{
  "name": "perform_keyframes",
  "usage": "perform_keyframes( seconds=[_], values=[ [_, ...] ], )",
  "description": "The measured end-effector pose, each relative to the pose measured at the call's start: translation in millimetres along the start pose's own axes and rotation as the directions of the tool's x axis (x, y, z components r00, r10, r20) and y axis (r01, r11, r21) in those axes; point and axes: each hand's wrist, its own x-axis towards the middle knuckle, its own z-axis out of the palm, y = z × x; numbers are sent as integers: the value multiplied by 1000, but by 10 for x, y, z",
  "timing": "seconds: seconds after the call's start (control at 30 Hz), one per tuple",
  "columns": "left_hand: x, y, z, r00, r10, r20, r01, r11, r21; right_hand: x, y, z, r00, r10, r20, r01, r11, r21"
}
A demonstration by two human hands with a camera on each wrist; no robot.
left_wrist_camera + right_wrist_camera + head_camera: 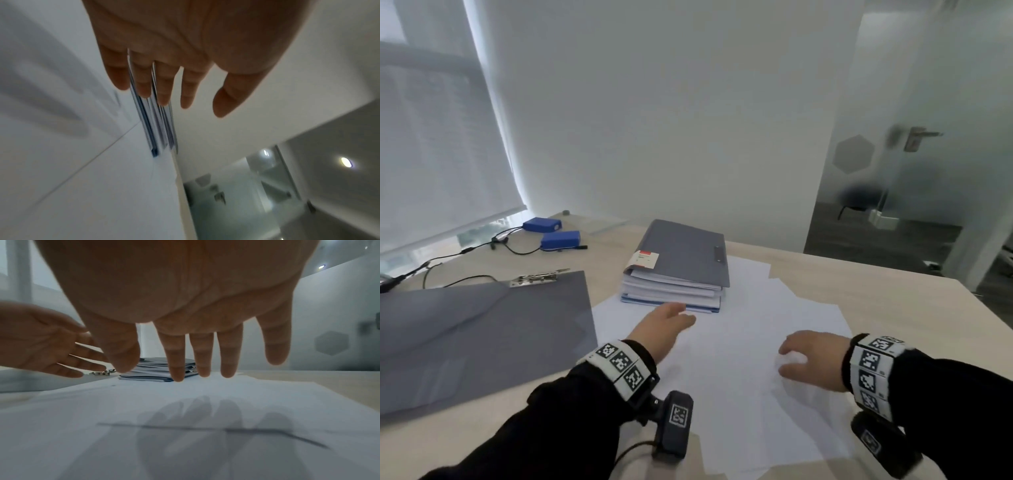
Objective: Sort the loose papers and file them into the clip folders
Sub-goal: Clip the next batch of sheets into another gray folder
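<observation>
We see both open hands, left hand (661, 329) and right hand (812, 358), over loose papers (750, 346); stacked clip folders (677, 267) stand behind, two blue battery packs (551, 233) far left.

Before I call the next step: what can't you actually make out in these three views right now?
- Loose papers: any print too small and faint, all views.
- Label on the stacked folders: text too small, head view.
- Left hand: motion-blurred; contact with the stack unclear. Left wrist view also smeared.
- Right hand: fingertips hidden by its own back in head view; right wrist view shows it above its shadow.
- Open folder: cut off by left edge.
</observation>
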Motion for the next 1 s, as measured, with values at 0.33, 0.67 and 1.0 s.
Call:
perform_keyframes(
  seconds=[0.33, 0.67, 1.0],
  values=[
    [1029, -55, -304, 795, -536, -284, 164, 640, -751, 905, -517, -256, 995, -96, 25, 99, 974, -206],
    [1415, -318, -309, 846, -384, -370, 268, 906, -327, 1255, -600, -259, 994, -89, 61, 102, 961, -257],
    [1428, -73, -542, 865, -252, -434, 300, 953, 44, 1286, -703, -298, 996, -30, 81, 48, 972, -232]
  ],
)
